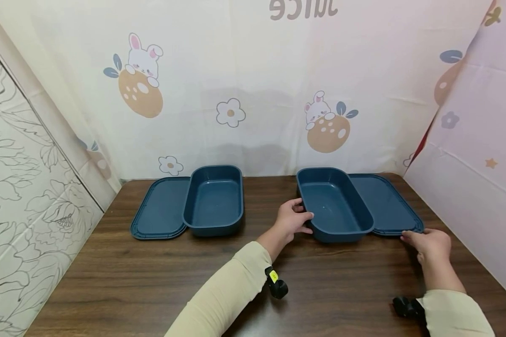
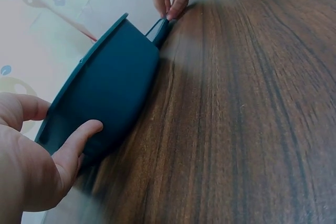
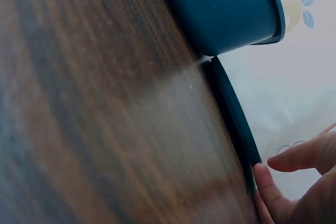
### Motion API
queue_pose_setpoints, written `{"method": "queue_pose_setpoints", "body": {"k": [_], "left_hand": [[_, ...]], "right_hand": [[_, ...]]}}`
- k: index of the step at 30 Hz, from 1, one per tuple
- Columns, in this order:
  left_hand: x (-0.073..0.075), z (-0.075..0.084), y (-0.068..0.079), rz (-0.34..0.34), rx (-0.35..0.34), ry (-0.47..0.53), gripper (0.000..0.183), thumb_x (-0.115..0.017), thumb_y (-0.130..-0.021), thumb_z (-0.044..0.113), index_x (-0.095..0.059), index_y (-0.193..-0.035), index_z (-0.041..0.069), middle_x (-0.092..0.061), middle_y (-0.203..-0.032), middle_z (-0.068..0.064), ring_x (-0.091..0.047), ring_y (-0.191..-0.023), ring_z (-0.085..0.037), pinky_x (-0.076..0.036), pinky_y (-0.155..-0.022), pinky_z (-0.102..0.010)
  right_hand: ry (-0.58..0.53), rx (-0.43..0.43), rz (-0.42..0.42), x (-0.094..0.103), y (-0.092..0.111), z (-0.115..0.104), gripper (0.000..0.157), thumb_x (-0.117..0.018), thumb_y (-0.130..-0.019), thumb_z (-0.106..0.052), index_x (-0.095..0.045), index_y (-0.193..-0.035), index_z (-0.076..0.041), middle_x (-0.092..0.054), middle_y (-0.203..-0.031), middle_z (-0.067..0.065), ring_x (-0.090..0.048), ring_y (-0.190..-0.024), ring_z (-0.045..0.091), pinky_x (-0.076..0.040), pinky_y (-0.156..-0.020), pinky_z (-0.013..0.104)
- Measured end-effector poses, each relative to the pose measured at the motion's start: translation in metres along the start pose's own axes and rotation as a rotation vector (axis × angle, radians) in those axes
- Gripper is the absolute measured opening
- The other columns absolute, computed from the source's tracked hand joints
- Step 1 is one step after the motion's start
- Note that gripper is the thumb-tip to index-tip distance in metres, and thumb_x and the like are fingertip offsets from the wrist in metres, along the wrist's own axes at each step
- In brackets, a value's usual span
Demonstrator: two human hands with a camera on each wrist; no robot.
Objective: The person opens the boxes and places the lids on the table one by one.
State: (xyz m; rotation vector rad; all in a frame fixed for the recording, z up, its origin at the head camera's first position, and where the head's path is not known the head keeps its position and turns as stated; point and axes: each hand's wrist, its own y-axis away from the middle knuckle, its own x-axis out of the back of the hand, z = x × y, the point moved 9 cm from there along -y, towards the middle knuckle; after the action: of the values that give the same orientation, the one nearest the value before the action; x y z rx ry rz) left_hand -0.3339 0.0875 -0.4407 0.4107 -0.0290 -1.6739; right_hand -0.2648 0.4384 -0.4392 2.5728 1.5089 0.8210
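Note:
My left hand (image 1: 290, 220) is at the near left side of the right blue container (image 1: 335, 206). In the left wrist view, the thumb of my left hand (image 2: 39, 166) lies on the outer wall of the container (image 2: 107, 82), and another finger reaches behind its rim. At the far right, my right hand (image 1: 433, 245) pinches the near right corner of a flat blue lid (image 1: 385, 203). The container covers the lid's left part. In the right wrist view, my right hand (image 3: 299, 187) holds the lid's edge (image 3: 231, 108), low by the table.
A second blue container (image 1: 214, 201) stands on the left of the wooden table (image 1: 185, 285), partly over another blue lid (image 1: 160, 210). A printed curtain (image 1: 261, 89) hangs behind the table. Fabric (image 1: 476, 178) borders the right side.

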Motion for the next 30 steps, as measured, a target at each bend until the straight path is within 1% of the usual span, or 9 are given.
{"method": "queue_pose_setpoints", "body": {"k": [2, 4, 6, 8, 11, 16, 19, 25, 30], "left_hand": [[0.000, 0.000, 0.001, -0.001, -0.005, -0.001, 0.054, -0.071, -0.084, -0.006, -0.055, -0.134, 0.005, -0.058, -0.109, -0.011, -0.070, -0.083, -0.030, -0.058, -0.062, -0.046], [-0.001, 0.000, 0.002, -0.004, -0.007, -0.006, 0.053, -0.072, -0.085, -0.004, -0.055, -0.134, 0.005, -0.059, -0.108, -0.011, -0.070, -0.083, -0.031, -0.059, -0.062, -0.045], [-0.001, 0.000, 0.003, -0.009, -0.008, -0.013, 0.052, -0.072, -0.085, -0.002, -0.055, -0.134, 0.005, -0.059, -0.109, -0.011, -0.070, -0.082, -0.031, -0.059, -0.063, -0.044], [-0.001, 0.000, 0.004, -0.010, -0.008, -0.018, 0.050, -0.073, -0.086, 0.000, -0.056, -0.133, 0.005, -0.059, -0.109, -0.011, -0.070, -0.081, -0.030, -0.059, -0.064, -0.044], [-0.001, 0.000, 0.005, -0.010, -0.010, -0.025, 0.050, -0.073, -0.086, 0.003, -0.056, -0.133, 0.005, -0.059, -0.110, -0.012, -0.069, -0.083, -0.028, -0.059, -0.065, -0.042], [0.002, -0.001, 0.006, -0.007, -0.010, -0.021, 0.049, -0.073, -0.087, 0.004, -0.056, -0.133, 0.004, -0.058, -0.112, -0.013, -0.068, -0.086, -0.027, -0.059, -0.067, -0.042], [0.003, -0.001, 0.006, -0.011, -0.014, -0.013, 0.047, -0.072, -0.087, 0.002, -0.057, -0.131, 0.003, -0.058, -0.112, -0.014, -0.068, -0.087, -0.027, -0.059, -0.069, -0.042], [0.007, 0.001, 0.006, -0.028, -0.041, -0.011, 0.042, -0.070, -0.087, 0.000, -0.059, -0.128, 0.002, -0.059, -0.111, -0.014, -0.067, -0.092, -0.024, -0.058, -0.074, -0.040], [0.014, 0.003, 0.006, -0.035, -0.062, -0.007, 0.036, -0.069, -0.088, -0.002, -0.062, -0.123, 0.000, -0.060, -0.103, -0.012, -0.066, -0.094, -0.029, -0.058, -0.075, -0.041]], "right_hand": [[0.029, 0.004, 0.000, 0.000, 0.001, 0.000, 0.079, -0.057, -0.094, -0.015, -0.009, -0.151, 0.009, -0.053, -0.127, 0.035, -0.067, -0.080, 0.004, -0.052, -0.067, 0.021], [0.049, 0.011, 0.001, 0.001, 0.003, -0.002, 0.077, -0.056, -0.094, -0.018, -0.011, -0.151, 0.008, -0.025, -0.150, 0.035, -0.064, -0.077, -0.001, -0.050, -0.063, 0.027], [0.031, 0.023, -0.009, 0.000, 0.005, -0.004, 0.075, -0.053, -0.096, -0.020, -0.011, -0.152, 0.007, -0.024, -0.150, 0.035, -0.049, -0.055, -0.014, -0.036, -0.045, 0.029], [0.033, 0.038, -0.027, -0.003, 0.007, -0.008, 0.075, -0.051, -0.096, -0.022, -0.010, -0.152, 0.007, -0.020, -0.151, 0.036, -0.049, -0.054, -0.014, -0.032, -0.043, 0.032], [0.073, 0.074, -0.045, -0.006, 0.011, -0.015, 0.074, -0.050, -0.097, -0.025, -0.012, -0.152, 0.007, -0.016, -0.153, 0.035, -0.049, -0.056, -0.014, -0.036, -0.046, 0.029], [0.168, 0.152, -0.066, -0.013, 0.017, -0.026, 0.072, -0.050, -0.098, -0.026, -0.017, -0.150, 0.011, -0.022, -0.149, 0.036, -0.049, -0.063, -0.011, -0.048, -0.067, 0.026], [0.210, 0.205, -0.077, -0.017, 0.020, -0.032, 0.070, -0.050, -0.099, -0.025, -0.019, -0.148, 0.013, -0.027, -0.143, 0.037, -0.054, -0.072, -0.002, -0.049, -0.071, 0.026], [0.298, 0.321, -0.099, -0.026, 0.027, -0.044, 0.063, -0.049, -0.100, -0.021, -0.025, -0.142, 0.019, -0.031, -0.136, 0.041, -0.054, -0.104, 0.041, -0.044, -0.058, 0.012], [0.343, 0.386, -0.129, -0.034, 0.037, -0.052, 0.062, -0.049, -0.101, -0.023, -0.028, -0.141, 0.019, -0.032, -0.136, 0.042, -0.043, -0.118, 0.053, -0.048, -0.066, 0.021]]}}
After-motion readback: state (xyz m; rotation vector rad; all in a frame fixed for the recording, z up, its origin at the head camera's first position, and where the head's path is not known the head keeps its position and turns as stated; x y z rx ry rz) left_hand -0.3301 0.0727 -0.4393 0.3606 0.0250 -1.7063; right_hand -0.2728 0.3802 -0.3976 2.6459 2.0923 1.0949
